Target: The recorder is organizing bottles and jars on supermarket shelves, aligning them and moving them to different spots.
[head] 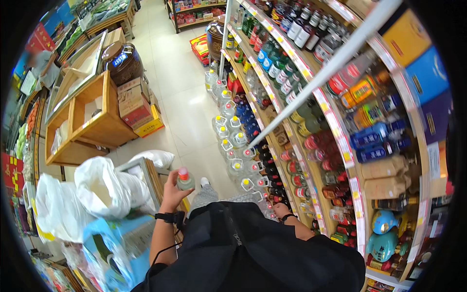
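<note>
My left hand (174,192) is wrapped around a small clear bottle (186,181) with a red cap, out in front of my left side. The bottle is slightly blurred. Low on my right, my right hand (281,210) is beside the lower shelf and the last of the clear plastic jugs (239,138) on the floor. Its fingers are curled and partly hidden, so I cannot tell whether they grip anything. These jugs have handles and yellow or red caps, and they run in rows along the shelf foot. Dark bottles (271,171) stand just behind them.
Tall shelves of bottles (284,73) rise on my right, crossed by a white post (310,85). To my left are open white sacks (98,186), a wooden bin (87,116), stacked cartons (135,102) and a brown jar (122,64). A person (45,67) stands at far left.
</note>
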Available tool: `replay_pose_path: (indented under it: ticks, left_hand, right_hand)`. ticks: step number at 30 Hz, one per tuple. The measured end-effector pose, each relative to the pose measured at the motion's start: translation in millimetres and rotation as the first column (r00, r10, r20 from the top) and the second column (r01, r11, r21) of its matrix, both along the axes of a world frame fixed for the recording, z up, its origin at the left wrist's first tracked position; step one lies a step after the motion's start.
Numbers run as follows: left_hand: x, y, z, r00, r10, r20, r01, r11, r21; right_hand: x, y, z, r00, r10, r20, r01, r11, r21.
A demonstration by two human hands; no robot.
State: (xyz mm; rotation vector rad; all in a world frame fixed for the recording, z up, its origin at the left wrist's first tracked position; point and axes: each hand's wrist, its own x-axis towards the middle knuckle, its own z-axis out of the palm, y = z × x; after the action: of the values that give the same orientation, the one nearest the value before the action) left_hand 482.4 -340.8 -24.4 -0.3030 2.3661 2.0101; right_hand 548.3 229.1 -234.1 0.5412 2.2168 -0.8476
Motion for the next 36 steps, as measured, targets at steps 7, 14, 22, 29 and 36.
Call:
replay_pose_path:
  ticks: [7,14,22,29,36]
  left_hand:
    - [-174.8,-29.9,23.5,0.956,-0.293,-0.022,0.294,0.954,0.057]
    - [-322.2,-90.4,27.2,0.963,-0.263,-0.05,0.266,0.917,0.297]
    - [-440.8,-124.7,11.2,0.976,-0.21,0.051,0.168,0.885,0.434]
    - [-572.0,-134.3,31.2,0.957,-0.275,0.092,0.135,0.705,0.696]
    - [-683.0,-219.7,16.0,0.969,-0.234,0.079,0.139,0.779,0.611]
  right_hand:
    - [-164.1,-147.3,106.4,0.84,-0.161,-0.518,0.093,0.984,-0.154]
    - [-372.5,-259.6,195.9,0.63,-0.2,-0.751,-0.031,0.959,-0.281]
    - [-494.9,-288.1,219.3,0.612,-0.348,-0.71,0.011,0.902,-0.432]
    - [-562.8,-329.1,217.5,0.659,-0.535,-0.529,0.213,0.807,-0.55]
    - [-671.2,-378.0,233.5,0.388,-0.511,-0.767,0.368,0.849,-0.379]
